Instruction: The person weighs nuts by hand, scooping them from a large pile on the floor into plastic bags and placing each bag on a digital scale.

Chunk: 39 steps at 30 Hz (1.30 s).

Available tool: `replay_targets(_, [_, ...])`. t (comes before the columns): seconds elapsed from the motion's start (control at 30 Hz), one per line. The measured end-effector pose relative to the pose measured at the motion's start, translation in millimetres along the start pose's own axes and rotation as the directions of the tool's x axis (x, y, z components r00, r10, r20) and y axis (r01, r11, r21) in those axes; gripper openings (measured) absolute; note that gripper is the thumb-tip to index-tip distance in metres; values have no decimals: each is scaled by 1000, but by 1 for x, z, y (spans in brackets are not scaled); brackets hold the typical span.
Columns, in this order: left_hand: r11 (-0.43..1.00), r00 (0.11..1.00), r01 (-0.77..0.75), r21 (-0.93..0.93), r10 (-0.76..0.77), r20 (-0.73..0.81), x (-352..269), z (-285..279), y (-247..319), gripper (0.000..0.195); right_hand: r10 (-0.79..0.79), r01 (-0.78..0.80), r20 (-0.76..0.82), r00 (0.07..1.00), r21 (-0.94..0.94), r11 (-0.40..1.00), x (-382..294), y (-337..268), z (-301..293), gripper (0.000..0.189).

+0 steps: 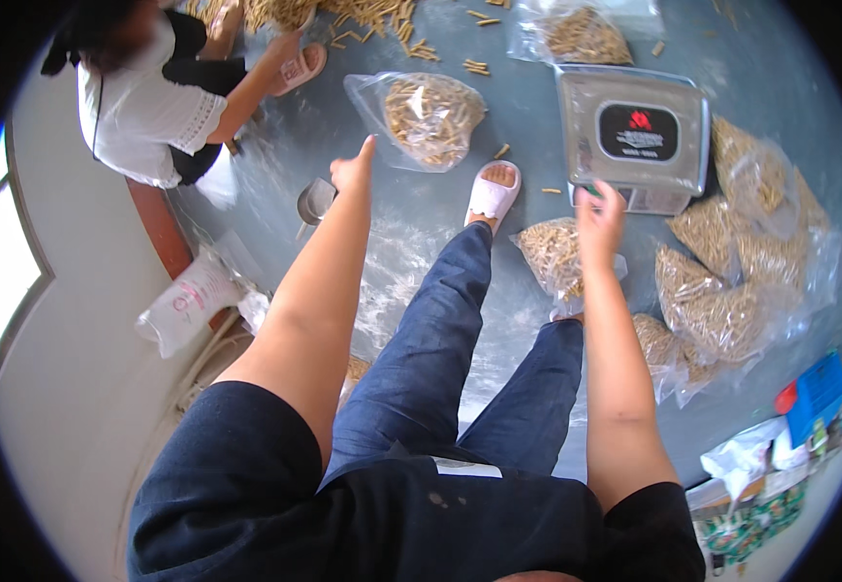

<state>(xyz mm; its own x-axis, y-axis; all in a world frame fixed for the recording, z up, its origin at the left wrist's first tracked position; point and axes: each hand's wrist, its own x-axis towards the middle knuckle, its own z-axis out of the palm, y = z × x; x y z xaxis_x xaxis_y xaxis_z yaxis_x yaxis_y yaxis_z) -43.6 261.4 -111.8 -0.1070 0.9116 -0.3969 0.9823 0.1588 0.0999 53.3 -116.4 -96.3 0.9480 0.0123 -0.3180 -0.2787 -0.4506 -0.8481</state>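
My left hand reaches forward with a finger or thumb sticking out and nothing visible in it. It is just left of a clear plastic bag filled with short tan-brown stick pieces; I cannot tell whether it touches the bag. A metal scoop lies beside my left wrist on the floor. My right hand, blurred by motion, is over the front edge of a digital scale, fingers apart. The scale's metal pan holds nothing. Another filled bag stands below, partly hidden by my right forearm.
A person sits low at the upper left, by a pile of loose sticks. Several filled bags lie right of the scale, and one bag lies behind it. A white sack leans near the wall. A blue container is at right.
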Motion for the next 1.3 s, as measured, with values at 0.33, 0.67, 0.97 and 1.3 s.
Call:
replay_targets(0.33, [769, 715, -620, -158, 636, 288, 32, 33, 33, 20, 442, -1, 290, 849, -835, 550, 37, -116, 255, 53])
replay_targets(0.67, [720, 589, -167, -673, 620, 518, -105, -95, 49, 23, 113, 72, 501, 858, -336, 939, 49, -81, 78, 19])
replay_targets(0.97, [659, 317, 72, -749, 697, 644, -224, -115, 102, 33, -110, 141, 174, 979, -178, 974, 25, -153, -111, 17])
replay_targets(1.3, [713, 311, 52, -699, 653, 690, -323, 61, 142, 27, -80, 10, -147, 986, -421, 907, 145, 6, -182, 29])
